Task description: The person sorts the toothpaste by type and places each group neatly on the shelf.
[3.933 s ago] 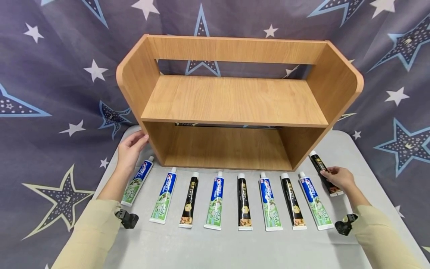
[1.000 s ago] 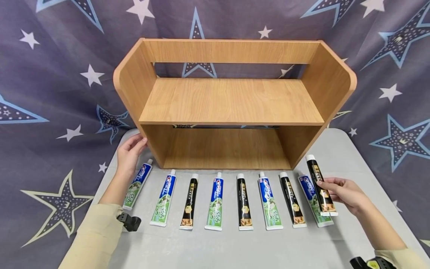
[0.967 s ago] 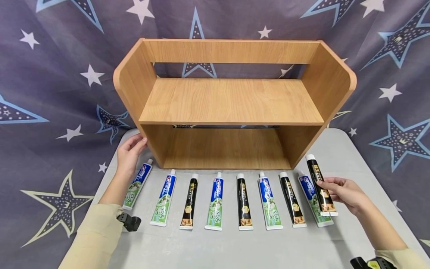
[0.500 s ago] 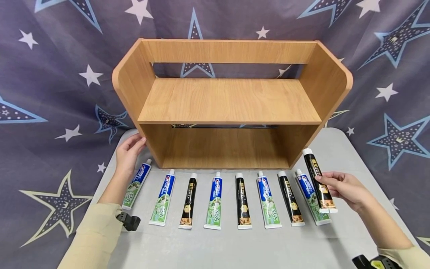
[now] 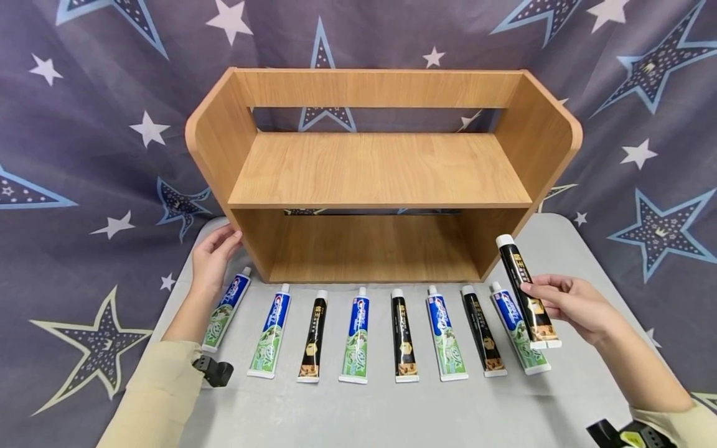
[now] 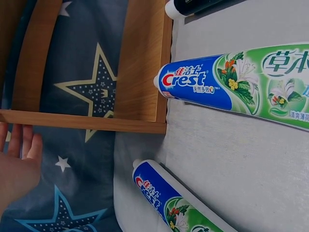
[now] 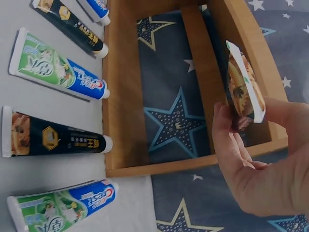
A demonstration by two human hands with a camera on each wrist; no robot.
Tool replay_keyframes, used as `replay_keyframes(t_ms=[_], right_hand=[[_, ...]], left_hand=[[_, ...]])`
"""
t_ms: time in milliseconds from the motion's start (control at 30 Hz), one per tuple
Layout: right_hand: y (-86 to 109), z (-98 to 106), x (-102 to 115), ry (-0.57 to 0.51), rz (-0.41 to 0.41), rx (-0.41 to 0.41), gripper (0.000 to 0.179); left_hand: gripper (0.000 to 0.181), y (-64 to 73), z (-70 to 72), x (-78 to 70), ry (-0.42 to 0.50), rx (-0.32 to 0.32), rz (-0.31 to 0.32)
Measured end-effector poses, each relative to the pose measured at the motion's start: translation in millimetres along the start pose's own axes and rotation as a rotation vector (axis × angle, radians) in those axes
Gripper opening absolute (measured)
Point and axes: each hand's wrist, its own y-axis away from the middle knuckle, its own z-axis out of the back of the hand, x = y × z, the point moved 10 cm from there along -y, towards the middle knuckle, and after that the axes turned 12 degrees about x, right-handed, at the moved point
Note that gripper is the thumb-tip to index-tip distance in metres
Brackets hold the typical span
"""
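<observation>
A black toothpaste tube [image 5: 516,270] with a white cap is raised above the table, pinched between thumb and fingers of my right hand [image 5: 579,309]. It overlaps the rightmost blue-green Crest toothpaste tube [image 5: 506,311], which lies below. In the right wrist view the held tube [image 7: 245,87] shows its flat crimped end. My left hand [image 5: 211,262] has its fingertips at the outer left side of the wooden shelf [image 5: 381,168]. Seen from the left wrist, its relaxed fingers [image 6: 26,140] reach the panel edge. Nearest to that hand lies the leftmost Crest tube [image 5: 226,309].
Along the shelf's front, blue-green and black tubes lie in a row, caps toward the shelf, among them a black tube [image 5: 311,336] and a Crest tube [image 5: 355,336]. A grey cloth covers the table [image 5: 313,417]. Behind hangs a star-patterned curtain [image 5: 84,236].
My right hand has picked the black tube off the table at the far right, brought it left over the rightmost Crest tube, and lately raised it toward the shelf. The left hand stays put.
</observation>
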Motion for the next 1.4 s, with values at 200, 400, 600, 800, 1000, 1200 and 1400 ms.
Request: replay_keyframes(t_ms=[200, 400, 600, 800, 1000, 1200, 1400], right_hand=[[3.5, -7, 12, -0.001, 0.033, 0.041, 0.018], [6.4, -9, 22, 0.01, 0.038, 0.048, 0.017], [7.3, -15, 31, -0.006, 0.052, 0.067, 0.018], [7.1, -19, 38, -0.009, 0.056, 0.069, 0.017], [7.3, -25, 47, -0.016, 0.06, 0.117, 0.017], [5.4, -26, 58, -0.035, 0.069, 0.133, 0.017], [1.9, -27, 69, -0.024, 0.071, 0.119, 0.017]], left_hand=[[0.034, 0.0, -1.1, 0.9, -0.008, 0.009, -0.007], [0.029, -0.3, -1.3, 1.1, -0.008, 0.0, -0.006], [0.027, -0.1, -0.7, 0.6, 0.027, -0.005, -0.01], [0.026, -0.5, -0.5, 0.9, 0.064, -0.002, -0.003], [0.023, 0.5, -1.4, 0.9, 0.07, 0.004, 0.004], [0.026, -0.8, -1.0, 2.7, 0.086, 0.01, 0.014], [0.036, -2.0, 1.0, 5.7, 0.068, 0.013, 0.039]])
